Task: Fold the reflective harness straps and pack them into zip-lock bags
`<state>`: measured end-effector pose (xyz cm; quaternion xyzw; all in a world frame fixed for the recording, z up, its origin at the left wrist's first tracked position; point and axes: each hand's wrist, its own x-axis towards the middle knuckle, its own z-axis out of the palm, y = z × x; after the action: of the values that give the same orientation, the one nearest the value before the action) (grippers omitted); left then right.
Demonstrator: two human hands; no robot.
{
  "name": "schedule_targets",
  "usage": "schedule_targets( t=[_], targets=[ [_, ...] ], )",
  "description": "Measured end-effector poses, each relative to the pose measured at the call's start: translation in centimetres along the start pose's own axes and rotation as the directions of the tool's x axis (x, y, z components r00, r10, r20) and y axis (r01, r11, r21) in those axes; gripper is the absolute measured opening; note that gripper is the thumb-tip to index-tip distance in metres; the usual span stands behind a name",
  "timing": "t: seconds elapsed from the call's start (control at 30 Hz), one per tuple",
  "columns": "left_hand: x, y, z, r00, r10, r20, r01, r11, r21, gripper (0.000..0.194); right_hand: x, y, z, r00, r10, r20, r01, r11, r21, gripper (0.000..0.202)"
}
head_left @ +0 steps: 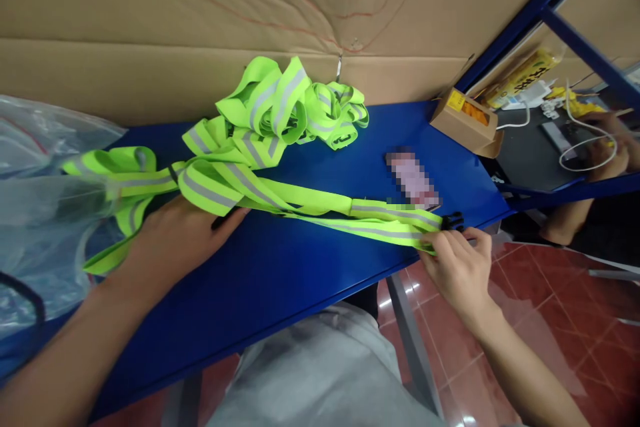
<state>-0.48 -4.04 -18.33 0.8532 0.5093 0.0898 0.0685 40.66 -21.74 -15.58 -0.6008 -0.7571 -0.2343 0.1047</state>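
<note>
Clear plastic bag lies left of left hand's fingers. Left hand reaches beneath folded lime reflective strap, fingers mostly hidden; whether they grip, cannot tell. More coiled straps heap beyond those fingers. Reflective strap runs from left fingers to right ones. Right hand pinches strap's end, fingers clamped on webbing, black buckle just beside fingertips. Cardboard box sits well beyond them.
</note>
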Motion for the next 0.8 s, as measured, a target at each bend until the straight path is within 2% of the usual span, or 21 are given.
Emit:
schedule_targets(
  t=[0.07,0.1,0.2,0.27,0.37,0.43,0.5,0.6,0.7,0.8],
  targets=[
    [0.0,-0.2,0.3,1.0,-0.002,0.031,-0.005,0.968,0.251,0.063,-0.2,0.4,0.5,0.995,-0.026,-0.097,0.025,1.0,-0.01,0.026],
    [0.0,-0.4,0.5,1.0,-0.003,0.019,-0.003,0.947,0.322,0.066,-0.2,0.5,0.7,0.99,-0.03,-0.134,0.027,0.999,-0.023,0.029],
    [0.0,-1.0,1.6,0.998,0.0,-0.064,0.021,0.944,0.329,0.075,-0.1,0.4,1.4,0.988,-0.005,-0.153,-0.004,0.998,-0.062,0.026],
    [0.1,-1.2,2.0,0.996,0.006,-0.088,0.021,0.953,0.303,0.078,0.0,-0.1,1.6,0.996,-0.014,-0.09,0.01,0.999,-0.04,0.014],
    [0.1,-1.2,2.1,0.994,0.038,-0.105,-0.01,0.966,0.257,0.082,-0.1,-1.1,1.7,0.997,-0.067,0.041,0.062,0.992,0.107,0.018],
    [0.0,-1.1,1.9,0.989,0.054,-0.135,-0.022,0.973,0.228,0.088,-0.3,-1.4,1.8,0.994,-0.025,0.105,0.003,0.979,0.205,0.021],
    [0.0,-1.0,1.8,0.988,0.05,-0.146,-0.016,0.974,0.225,0.097,-0.5,-1.4,1.8,0.984,0.077,0.159,-0.113,0.966,0.234,0.031],
    [0.0,-1.0,2.0,0.992,-0.004,-0.123,0.036,0.965,0.259,0.096,-0.4,-1.0,1.8,0.955,0.158,0.251,-0.202,0.967,0.158,0.05],
    [0.1,-0.7,2.1,0.992,-0.081,-0.101,0.106,0.955,0.277,0.081,0.1,-0.9,1.6,0.952,0.113,0.284,-0.132,0.99,0.05,0.058],
    [0.2,-0.3,1.9,0.987,-0.133,-0.09,0.153,0.951,0.269,0.071,0.7,-1.2,1.3,0.958,0.033,0.285,-0.028,0.999,-0.024,0.053]
  ],
)
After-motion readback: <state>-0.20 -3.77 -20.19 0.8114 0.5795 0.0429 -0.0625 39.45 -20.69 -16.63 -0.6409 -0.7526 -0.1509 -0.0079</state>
